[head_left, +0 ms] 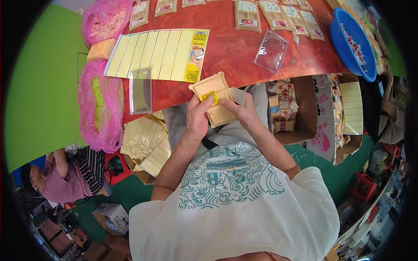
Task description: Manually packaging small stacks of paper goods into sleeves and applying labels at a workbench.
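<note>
Over my lap, just off the near edge of the red table point(174, 92), I hold a beige compartment tray point(222, 115) at a tilt. My left hand point(198, 117) grips its left side. A small yellow printed piece point(209, 96) lies on the tray under my thumbs; whether it is a sticker or a packet I cannot tell. My right hand point(244, 112) is closed on the tray's right side, with its thumb beside the yellow piece. A pale flat piece point(237, 95) shows at the right fingers. The fingers beneath the tray are hidden.
A yellow printed sheet point(152, 52) and two clear lids point(140, 93) point(271, 51) lie on the table. Filled trays point(248, 15) line its far side. Pink bags point(101, 108) hang left; a blue basin point(348, 39) stands right. Cardboard boxes point(305, 104) flank my legs. Another person point(65, 178) sits left.
</note>
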### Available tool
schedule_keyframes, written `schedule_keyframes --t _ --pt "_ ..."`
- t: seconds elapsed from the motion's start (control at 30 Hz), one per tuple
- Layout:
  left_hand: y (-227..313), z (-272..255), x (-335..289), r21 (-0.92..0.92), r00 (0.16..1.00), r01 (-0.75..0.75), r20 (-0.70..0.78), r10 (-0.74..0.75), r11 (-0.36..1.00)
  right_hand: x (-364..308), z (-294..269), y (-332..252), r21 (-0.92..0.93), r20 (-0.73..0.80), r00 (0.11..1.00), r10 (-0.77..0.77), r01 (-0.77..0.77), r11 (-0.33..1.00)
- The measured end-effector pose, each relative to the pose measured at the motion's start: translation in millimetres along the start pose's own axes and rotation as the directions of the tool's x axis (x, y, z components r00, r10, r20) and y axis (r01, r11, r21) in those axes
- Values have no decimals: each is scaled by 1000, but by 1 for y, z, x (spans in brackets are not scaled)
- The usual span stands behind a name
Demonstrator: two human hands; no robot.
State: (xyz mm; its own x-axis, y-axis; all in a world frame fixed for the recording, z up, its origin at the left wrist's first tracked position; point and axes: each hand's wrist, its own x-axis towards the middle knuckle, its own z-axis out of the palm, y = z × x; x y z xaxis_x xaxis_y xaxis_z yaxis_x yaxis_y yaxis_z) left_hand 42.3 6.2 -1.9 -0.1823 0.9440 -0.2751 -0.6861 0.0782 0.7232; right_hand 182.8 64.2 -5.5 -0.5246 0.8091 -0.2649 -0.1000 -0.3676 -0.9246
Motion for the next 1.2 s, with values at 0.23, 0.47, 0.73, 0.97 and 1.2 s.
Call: schedule_keyframes --t 0.23,0.47,0.73,0.97,1.2 --pt "9 -20 1 -138 998 65 -17 -68 988 -9 -26 -15 46 202 972 -124 117 992" --pt "20 -38 -1 -156 943 319 150 -297 935 -12 -47 -31 -183 308 910 -277 343 921" --pt "13 -44 -7 -29 854 469 269 -445 883 -19 -28 -36 -416 483 802 -353 564 714" --pt "21 -29 -15 264 903 331 189 -385 906 -23 -8 -46 -695 539 750 -382 653 302" --pt "23 -22 -20 424 909 212 246 -337 881 -22 -1 -43 -733 574 722 -385 663 150"
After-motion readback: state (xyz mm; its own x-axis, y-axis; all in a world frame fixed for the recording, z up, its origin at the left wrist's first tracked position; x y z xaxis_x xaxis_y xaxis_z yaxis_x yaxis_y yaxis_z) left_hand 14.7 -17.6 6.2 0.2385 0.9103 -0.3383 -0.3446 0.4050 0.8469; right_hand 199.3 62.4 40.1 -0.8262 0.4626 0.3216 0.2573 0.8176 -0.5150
